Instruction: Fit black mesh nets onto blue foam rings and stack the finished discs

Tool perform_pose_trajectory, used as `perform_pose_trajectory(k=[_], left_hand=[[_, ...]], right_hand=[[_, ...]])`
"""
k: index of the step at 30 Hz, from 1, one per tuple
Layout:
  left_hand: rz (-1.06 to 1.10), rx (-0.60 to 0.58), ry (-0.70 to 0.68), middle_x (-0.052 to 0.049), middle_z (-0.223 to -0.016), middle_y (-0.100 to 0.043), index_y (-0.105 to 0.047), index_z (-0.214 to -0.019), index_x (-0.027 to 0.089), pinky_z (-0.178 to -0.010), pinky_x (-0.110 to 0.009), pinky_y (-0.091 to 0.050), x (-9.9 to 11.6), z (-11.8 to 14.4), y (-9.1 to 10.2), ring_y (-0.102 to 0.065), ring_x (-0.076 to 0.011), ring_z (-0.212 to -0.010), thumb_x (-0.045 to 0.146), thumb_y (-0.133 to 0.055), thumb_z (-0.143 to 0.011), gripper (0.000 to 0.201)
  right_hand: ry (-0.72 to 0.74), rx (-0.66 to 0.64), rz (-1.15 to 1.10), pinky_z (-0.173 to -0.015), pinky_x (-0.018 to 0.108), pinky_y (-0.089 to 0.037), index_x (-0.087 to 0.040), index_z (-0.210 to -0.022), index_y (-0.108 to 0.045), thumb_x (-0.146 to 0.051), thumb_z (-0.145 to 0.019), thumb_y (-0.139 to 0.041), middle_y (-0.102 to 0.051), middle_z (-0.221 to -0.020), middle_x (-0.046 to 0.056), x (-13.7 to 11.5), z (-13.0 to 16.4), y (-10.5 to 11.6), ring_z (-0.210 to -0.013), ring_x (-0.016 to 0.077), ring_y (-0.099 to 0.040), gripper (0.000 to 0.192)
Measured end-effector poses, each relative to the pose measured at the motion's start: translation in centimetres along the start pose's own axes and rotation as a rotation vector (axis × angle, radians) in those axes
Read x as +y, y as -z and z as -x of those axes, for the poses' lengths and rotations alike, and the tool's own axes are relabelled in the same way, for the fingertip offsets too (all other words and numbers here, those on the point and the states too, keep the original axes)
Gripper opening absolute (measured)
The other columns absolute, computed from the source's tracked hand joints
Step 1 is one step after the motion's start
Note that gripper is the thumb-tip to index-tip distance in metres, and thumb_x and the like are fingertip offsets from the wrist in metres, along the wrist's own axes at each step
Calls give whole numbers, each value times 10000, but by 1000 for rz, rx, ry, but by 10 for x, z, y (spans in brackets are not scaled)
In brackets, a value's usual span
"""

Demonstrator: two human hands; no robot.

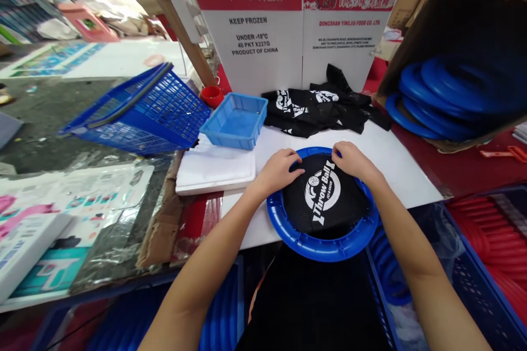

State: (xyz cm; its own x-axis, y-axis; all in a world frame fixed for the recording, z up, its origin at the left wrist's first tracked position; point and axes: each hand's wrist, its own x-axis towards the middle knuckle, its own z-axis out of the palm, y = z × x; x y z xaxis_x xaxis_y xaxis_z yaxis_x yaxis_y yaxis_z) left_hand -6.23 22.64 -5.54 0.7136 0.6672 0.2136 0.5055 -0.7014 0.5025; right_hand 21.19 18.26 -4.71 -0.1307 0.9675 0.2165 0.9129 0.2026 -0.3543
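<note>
Step looks like fitting black mesh cover (323,193) onto blue ring (321,247), at table's near edge. L hand (280,171) at ring's 10 o'clock, R hand (353,162) at 1, both w/ fingers pressed down on mesh edge. Logo's long axis runs 7→1 o'clock. Next prob calls for working edge round rim
</note>
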Motion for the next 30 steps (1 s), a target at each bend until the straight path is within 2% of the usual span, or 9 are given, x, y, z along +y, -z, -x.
perform_pose_trajectory(k=[2,4,7,9,12,16,21,27,30], left_hand=[[-77,-29,-15,-172,-1287,-693,-748,-1169,129,-1093,-487,-499,0,0,-3,-639,-339,-1201,298,-769,-925,298],[-143,-38,-28,-175,-1328,-677,-756,-1189,136,-1096,-495,-497,1,0,-4,-633,-349,-1213,335,-775,-927,330],[-215,-59,-41,-175,-1358,-658,-771,-1177,154,-1089,-509,-498,5,1,-3,-628,-359,-1219,394,-763,-940,338],[-242,-78,-30,-186,-1349,-654,-777,-1137,140,-1066,-510,-506,7,2,-1,-632,-365,-1197,427,-760,-940,349],[-234,-122,-12,-188,-1273,-672,-776,-979,134,-1030,-503,-516,7,3,5,-637,-369,-1158,460,-765,-926,331],[-24,-155,-1,-113,-1100,-710,-734,-904,182,-974,-427,-530,-3,3,17,-661,-295,-1062,349,-733,-921,167],[238,-116,107,-38,-956,-774,-739,-871,222,-930,-375,-537,-16,1,28,-697,-225,-925,230,-710,-883,33],[309,-4,182,-38,-914,-810,-784,-811,229,-887,-364,-561,-14,0,28,-724,-222,-879,221,-743,-839,51],[322,4,209,-34,-904,-818,-803,-826,231,-863,-354,-566,-13,0,30,-728,-220,-866,233,-731,-852,77]], right_hand=[[102,-24,0,-900,414,-519,-197,-869,-679,-142,-939,-563,-667,-947,109,-2,-5,7,-938,268,-608,146],[285,-76,-46,-1013,455,-519,-206,-981,-744,-199,-980,-583,-677,-1139,126,-6,-13,9,-1108,292,-618,161],[480,-210,-136,-1166,527,-466,-240,-1088,-792,-286,-978,-676,-621,-1398,125,-11,-25,1,-1335,324,-560,166],[475,-271,-155,-1208,559,-437,-245,-1136,-796,-284,-948,-725,-575,-1496,127,-11,-29,-8,-1403,340,-526,205],[412,-291,-183,-1227,584,-418,-231,-1148,-783,-288,-941,-732,-547,-1552,136,-7,-28,-16,-1441,349,-506,220],[344,-277,-241,-1209,599,-425,-216,-984,-745,-297,-941,-701,-570,-1542,133,-3,-22,-16,-1429,346,-519,102],[291,-290,-339,-1191,580,-422,-205,-897,-679,-318,-915,-668,-633,-1447,147,-2,-28,-11,-1352,331,-577,115],[309,-475,-456,-1122,479,-467,-215,-815,-697,-452,-816,-779,-668,-1273,101,11,-51,2,-1201,293,-624,251],[255,-461,-585,-1091,457,-475,-212,-849,-717,-518,-820,-783,-695,-1210,89,18,-51,0,-1146,278,-641,314]])
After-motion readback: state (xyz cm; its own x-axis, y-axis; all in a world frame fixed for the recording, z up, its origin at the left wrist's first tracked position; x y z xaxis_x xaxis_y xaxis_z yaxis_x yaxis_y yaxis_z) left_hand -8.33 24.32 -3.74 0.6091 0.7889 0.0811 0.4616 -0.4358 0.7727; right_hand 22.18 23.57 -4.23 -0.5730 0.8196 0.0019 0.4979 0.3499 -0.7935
